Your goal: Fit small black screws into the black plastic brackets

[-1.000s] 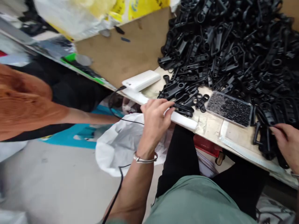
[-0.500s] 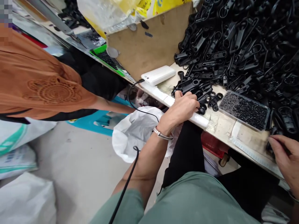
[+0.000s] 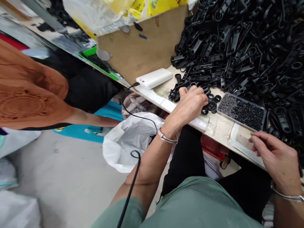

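My left hand (image 3: 191,103) lies at the table's front edge, fingers curled down over a few black plastic clips (image 3: 210,106) that spill from a big heap of the same clips (image 3: 237,38). It wears a metal bangle. My right hand (image 3: 277,158) hovers over the table edge at the right, its back towards me and fingers bent together by a clear plastic sheet (image 3: 239,141); what it holds, if anything, is hidden. A clear shallow tray of tiny black pieces (image 3: 241,110) sits between my hands.
A white power bank (image 3: 154,78) lies on the table (image 3: 220,128) with a black cable (image 3: 133,177) running down past my arm. A white bag (image 3: 128,139) hangs below. A cardboard wall (image 3: 133,47) bounds the heap. A person in orange (image 3: 28,91) sits at the left.
My left hand slid from the table's rim onto the loose clips and curled over them. My right hand drew back from the clips at the right towards the table edge.
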`<act>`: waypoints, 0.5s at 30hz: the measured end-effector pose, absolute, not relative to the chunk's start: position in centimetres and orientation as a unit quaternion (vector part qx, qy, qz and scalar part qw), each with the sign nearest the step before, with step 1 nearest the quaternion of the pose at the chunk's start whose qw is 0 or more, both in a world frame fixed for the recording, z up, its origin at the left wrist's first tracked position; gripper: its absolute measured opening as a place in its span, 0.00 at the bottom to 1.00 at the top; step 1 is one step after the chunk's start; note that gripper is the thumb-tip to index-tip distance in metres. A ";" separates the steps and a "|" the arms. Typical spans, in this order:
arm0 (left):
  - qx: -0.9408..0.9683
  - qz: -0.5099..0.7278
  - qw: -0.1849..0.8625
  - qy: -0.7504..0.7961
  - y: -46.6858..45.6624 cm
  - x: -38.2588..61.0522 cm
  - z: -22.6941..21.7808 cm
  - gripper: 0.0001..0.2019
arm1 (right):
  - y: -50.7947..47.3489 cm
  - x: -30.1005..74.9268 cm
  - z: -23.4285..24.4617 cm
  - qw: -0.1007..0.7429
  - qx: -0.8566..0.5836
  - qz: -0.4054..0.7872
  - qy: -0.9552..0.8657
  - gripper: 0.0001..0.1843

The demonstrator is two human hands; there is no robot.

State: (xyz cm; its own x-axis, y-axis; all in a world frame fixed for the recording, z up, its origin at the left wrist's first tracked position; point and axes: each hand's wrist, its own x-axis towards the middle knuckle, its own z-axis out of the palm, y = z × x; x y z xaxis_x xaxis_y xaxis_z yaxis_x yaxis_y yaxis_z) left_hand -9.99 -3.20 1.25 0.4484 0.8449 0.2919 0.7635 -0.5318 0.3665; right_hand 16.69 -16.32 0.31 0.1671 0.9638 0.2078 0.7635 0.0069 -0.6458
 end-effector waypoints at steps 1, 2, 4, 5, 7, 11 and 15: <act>0.853 0.224 0.079 0.464 -3.6 -9.3 1.5 0.14 | -16.0 16.1 0.3 0.363 -0.682 0.214 -0.597 0.15; 0.861 0.221 0.069 0.453 -4.0 -8.6 1.7 0.14 | -15.7 15.4 0.4 0.391 -0.669 0.273 -0.570 0.17; 0.878 0.210 0.058 0.426 -4.9 -7.1 2.0 0.15 | -15.0 14.1 0.4 0.435 -0.630 0.378 -0.521 0.23; 0.886 0.203 0.057 0.412 -5.4 -6.4 2.1 0.15 | -14.6 13.5 0.3 0.449 -0.611 0.421 -0.497 0.27; 0.900 0.190 0.061 0.388 -6.0 -5.0 2.2 0.16 | -14.0 12.7 0.1 0.472 -0.579 0.488 -0.451 0.32; 0.914 0.168 0.089 0.359 -6.9 -3.4 2.0 0.16 | -13.9 12.2 -0.6 0.516 -0.543 0.554 -0.364 0.29; 0.905 0.192 0.128 0.357 -7.6 -3.5 1.6 0.13 | -14.3 12.9 -1.0 0.551 -0.530 0.568 -0.305 0.25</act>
State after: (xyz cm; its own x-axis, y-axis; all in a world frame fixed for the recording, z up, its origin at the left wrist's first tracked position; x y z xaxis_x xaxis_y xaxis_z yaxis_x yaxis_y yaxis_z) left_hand -3.51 -7.64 1.60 0.6720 0.6948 0.2561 0.5962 -0.7128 0.3695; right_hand 12.86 -14.26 -1.05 0.1681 0.9492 -0.2661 -0.3033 -0.2070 -0.9301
